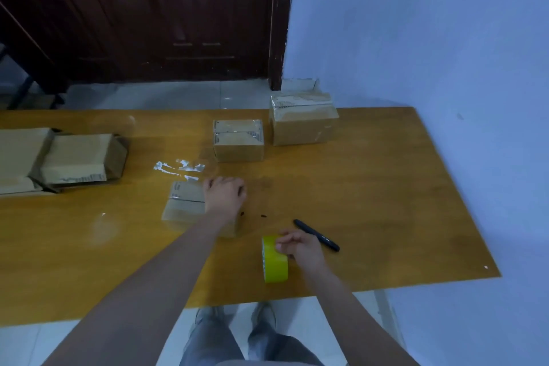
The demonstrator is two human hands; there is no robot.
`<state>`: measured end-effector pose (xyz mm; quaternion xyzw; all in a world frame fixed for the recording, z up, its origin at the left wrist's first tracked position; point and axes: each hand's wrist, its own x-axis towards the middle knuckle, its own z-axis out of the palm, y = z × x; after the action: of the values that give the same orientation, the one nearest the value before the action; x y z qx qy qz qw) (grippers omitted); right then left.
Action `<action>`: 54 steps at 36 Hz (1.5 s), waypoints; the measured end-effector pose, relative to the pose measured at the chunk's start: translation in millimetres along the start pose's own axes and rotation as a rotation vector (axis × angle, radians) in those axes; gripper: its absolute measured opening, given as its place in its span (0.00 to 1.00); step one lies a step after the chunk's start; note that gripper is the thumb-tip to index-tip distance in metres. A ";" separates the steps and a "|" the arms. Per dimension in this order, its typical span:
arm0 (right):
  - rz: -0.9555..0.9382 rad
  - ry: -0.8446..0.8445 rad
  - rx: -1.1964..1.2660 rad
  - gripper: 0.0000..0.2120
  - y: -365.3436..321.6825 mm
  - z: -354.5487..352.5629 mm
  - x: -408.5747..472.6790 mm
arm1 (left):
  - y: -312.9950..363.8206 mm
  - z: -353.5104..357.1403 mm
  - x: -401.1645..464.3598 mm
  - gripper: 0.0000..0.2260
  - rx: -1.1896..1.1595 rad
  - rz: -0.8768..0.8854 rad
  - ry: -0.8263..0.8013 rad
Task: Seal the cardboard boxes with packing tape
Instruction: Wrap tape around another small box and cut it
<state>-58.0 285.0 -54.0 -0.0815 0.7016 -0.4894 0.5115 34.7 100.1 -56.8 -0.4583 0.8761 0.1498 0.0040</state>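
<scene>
A small cardboard box [184, 202] lies on the wooden table [371, 187] in front of me. My left hand [225, 192] rests on its right top edge, fingers curled over it. A yellow-green roll of packing tape [274, 261] stands on edge near the table's front. My right hand [300, 248] holds its upper right side. Two taped boxes stand farther back: a smaller one [238, 141] and a larger one [303, 120].
Flattened and open cardboard boxes [74, 159] lie at the table's left. A black marker [316, 235] lies right of the tape. Crumpled clear tape scraps [178, 168] sit behind the near box. A blue wall stands on the right, a dark wooden door behind.
</scene>
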 end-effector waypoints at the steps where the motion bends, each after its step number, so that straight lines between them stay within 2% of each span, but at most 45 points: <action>1: 0.001 0.004 0.006 0.07 0.2 0.4 0.5 | -3.4 0.5 0.1 0.09 0.005 0.030 -0.011; 5: 0.012 0.008 0.037 0.06 -0.8 2.5 2.0 | -17.8 4.2 -3.2 0.08 0.017 0.161 -0.023; 7: 0.011 0.013 0.035 0.06 -1.3 2.4 2.6 | -17.6 4.3 -5.3 0.12 0.075 0.183 -0.072; 10: 0.009 0.024 0.036 0.07 -1.3 2.8 3.1 | -15.6 7.1 -5.6 0.17 0.137 0.186 -0.102; 14: 0.011 0.030 0.022 0.07 -1.6 4.2 1.7 | -12.2 8.8 -7.4 0.19 0.138 0.167 -0.063; 19: -0.003 0.042 -0.025 0.08 -4.4 6.9 1.0 | -7.3 0.2 -11.4 0.21 0.121 0.131 -0.109; 22: -0.020 0.048 -0.099 0.09 -8.5 11.3 2.2 | -14.9 -1.8 -13.5 0.25 -0.090 0.157 -0.087; 24: -0.059 0.034 -0.160 0.10 -14.5 14.4 2.1 | -21.5 -8.0 -18.0 0.33 -0.330 0.178 0.033; 25: -0.078 0.022 -0.187 0.10 -18.4 15.3 2.4 | -26.5 -11.9 -20.9 0.34 -0.437 0.179 0.116; 28: -0.103 -0.046 -0.245 0.12 -30.6 17.6 4.4 | -48.4 -30.8 -30.2 0.25 -0.633 0.067 0.277; 31: -0.124 -0.110 -0.342 0.15 -42.2 22.2 7.8 | -83.8 -46.2 -37.8 0.17 -0.645 -0.130 0.370; 33: -0.144 -0.139 -0.447 0.15 -49.3 29.5 8.8 | -110.7 -48.6 -44.0 0.17 -0.655 -0.275 0.305; 36: -0.175 -0.169 -0.565 0.15 -56.4 43.9 11.9 | -137.0 -46.9 -55.5 0.20 -0.733 -0.407 0.062; 39: -0.164 -0.196 -0.615 0.15 -60.1 61.9 13.8 | -143.2 -42.6 -64.7 0.23 -0.880 -0.365 -0.143; 41: -0.145 -0.212 -0.651 0.15 -62.6 72.8 14.7 | -142.6 -37.6 -67.5 0.22 -0.849 -0.274 -0.163; 44: -0.102 -0.230 -0.721 0.13 -66.6 81.9 17.8 | -139.9 -34.4 -62.9 0.16 -0.875 -0.250 -0.104; 48: -0.052 -0.275 -0.795 0.12 -74.3 88.1 15.4 | -144.1 -35.7 -50.6 0.17 -0.847 -0.255 -0.159; 54: 0.000 -0.220 -0.772 0.11 -79.9 99.1 10.5 | -151.1 -36.7 -34.1 0.17 -0.666 -0.134 -0.221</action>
<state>-14.7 178.2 1.0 -0.3194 0.7749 -0.1782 0.5154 180.8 36.8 -55.9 -0.4719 0.7415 0.4751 -0.0411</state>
